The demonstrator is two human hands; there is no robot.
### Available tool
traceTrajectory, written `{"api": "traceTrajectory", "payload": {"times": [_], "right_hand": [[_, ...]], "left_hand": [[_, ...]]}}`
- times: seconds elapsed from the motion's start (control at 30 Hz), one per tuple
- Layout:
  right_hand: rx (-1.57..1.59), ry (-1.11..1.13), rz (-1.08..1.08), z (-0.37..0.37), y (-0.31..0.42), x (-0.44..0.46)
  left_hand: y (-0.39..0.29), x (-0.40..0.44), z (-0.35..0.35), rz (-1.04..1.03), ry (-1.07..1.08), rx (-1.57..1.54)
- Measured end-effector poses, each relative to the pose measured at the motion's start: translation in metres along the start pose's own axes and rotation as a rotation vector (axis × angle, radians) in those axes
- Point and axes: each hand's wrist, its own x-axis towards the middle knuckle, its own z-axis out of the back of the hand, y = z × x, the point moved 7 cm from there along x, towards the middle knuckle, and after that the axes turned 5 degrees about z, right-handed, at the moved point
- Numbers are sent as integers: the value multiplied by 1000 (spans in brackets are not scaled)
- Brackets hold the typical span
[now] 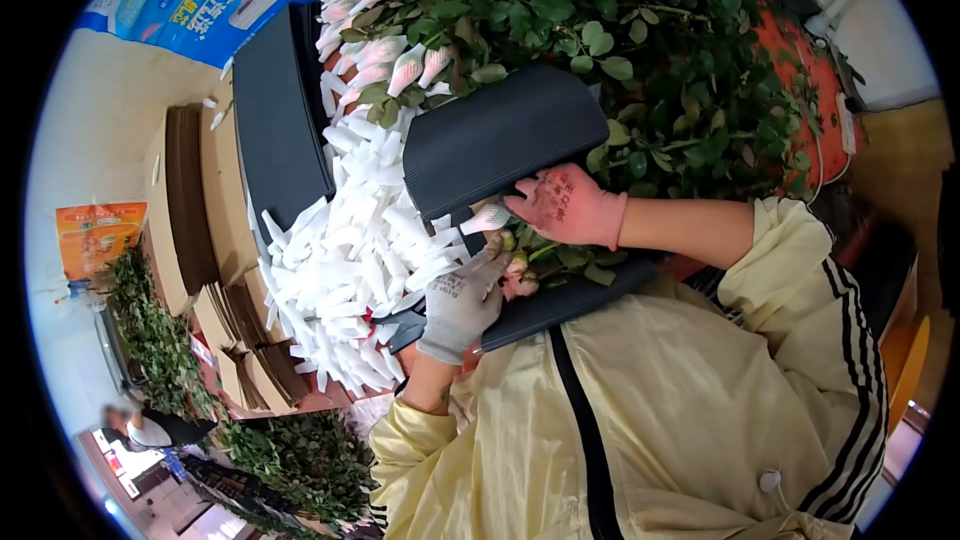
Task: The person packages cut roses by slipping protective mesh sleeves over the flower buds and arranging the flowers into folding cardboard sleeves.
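My left hand (462,304), in a grey-white glove, has its fingers bent and together against pink rose heads (519,278). What its fingertips pinch is too small to make out. My right hand (568,206), in a pink glove, is curled closed beside a rose bud in a white net sleeve (485,219); its grip is hidden. Just above it lies a dark ribbed sheet (505,140). Rose stems and leaves rest on a dark panel (570,308) close to the jacket. Loose white net sleeves (345,250) are piled beside my left hand.
Leafy rose stems (660,50) and netted buds (408,70) fill the top. Another dark sheet (280,110) and stacked cardboard (185,210) lie at the left. A cable (848,145) hangs at the right. A person (155,430) is in the lower left background, near more foliage.
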Motion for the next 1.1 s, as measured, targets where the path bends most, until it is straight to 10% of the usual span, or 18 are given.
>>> {"api": "traceTrajectory", "payload": {"times": [0.77,0.9,1.1], "right_hand": [[-61,-184,8,-26,0,0],[-70,-206,32,-24,2,2],[-15,-234,43,-25,2,0]], "left_hand": [[68,3,30,-47,-436,450],[72,-28,79,363,-354,422],[-30,6,33,-26,-55,38]]}}
